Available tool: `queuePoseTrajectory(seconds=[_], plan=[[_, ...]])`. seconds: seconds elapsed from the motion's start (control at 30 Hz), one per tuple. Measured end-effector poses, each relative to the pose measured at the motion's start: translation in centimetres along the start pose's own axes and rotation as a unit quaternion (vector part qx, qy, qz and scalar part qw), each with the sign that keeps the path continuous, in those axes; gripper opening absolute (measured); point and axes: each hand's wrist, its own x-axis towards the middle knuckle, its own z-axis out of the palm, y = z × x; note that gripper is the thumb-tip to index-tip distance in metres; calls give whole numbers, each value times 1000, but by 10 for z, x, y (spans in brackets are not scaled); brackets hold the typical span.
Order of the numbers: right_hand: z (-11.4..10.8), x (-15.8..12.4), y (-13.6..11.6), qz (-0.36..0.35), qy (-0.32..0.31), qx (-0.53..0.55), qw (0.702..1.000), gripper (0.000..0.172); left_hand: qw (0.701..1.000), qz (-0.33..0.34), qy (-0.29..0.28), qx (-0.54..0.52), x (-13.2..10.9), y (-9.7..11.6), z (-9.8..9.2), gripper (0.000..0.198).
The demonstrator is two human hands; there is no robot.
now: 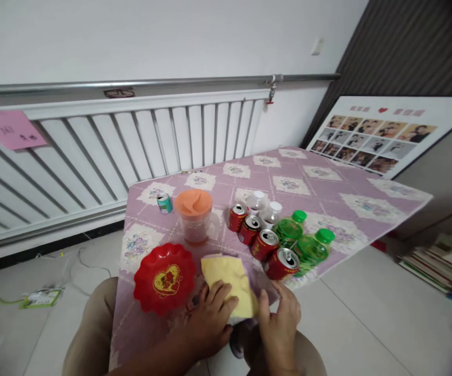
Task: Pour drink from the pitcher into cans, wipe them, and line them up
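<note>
A folded yellow cloth (pixel 229 277) lies near the front edge of the table. My left hand (pixel 212 316) rests on its lower left part, fingers spread and flat. Beside the cloth's lower right edge is my right hand (pixel 280 326), thumb and fingers apart; nothing shows between them. To the left of the cloth sits a red scalloped plate (pixel 147 282) with a yellow heart design. Behind the cloth stands a clear plastic jug (pixel 194 230) with an orange lid (pixel 193 203).
Right of the cloth stand several red cans (pixel 265 244), clear bottles with white caps (pixel 273 213) and green bottles (pixel 314 249). A small teal can (pixel 164 203) is at the back left. The floral tablecloth (pixel 249 175) covers the table beside a white radiator (pixel 186 133).
</note>
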Motion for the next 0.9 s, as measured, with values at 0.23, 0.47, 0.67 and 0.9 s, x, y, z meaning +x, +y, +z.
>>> queuePoseTrajectory(seconds=[0.23, 0.47, 0.67, 0.9], plan=[[40, 9, -70, 8, -248, 162, 955, 29, 999, 26, 14, 13, 2, -4, 12, 74], [71, 30, -78, 85, -324, 225, 915, 28, 999, 22, 8, -23, 3, -7, 0, 66], [75, 33, -66, 124, -259, 190, 939, 41, 998, 44, 16, -38, 10, -12, -12, 57], [79, 27, -65, 118, -200, 110, 966, 41, 992, -40, 113, -30, 1, -13, -4, 17]])
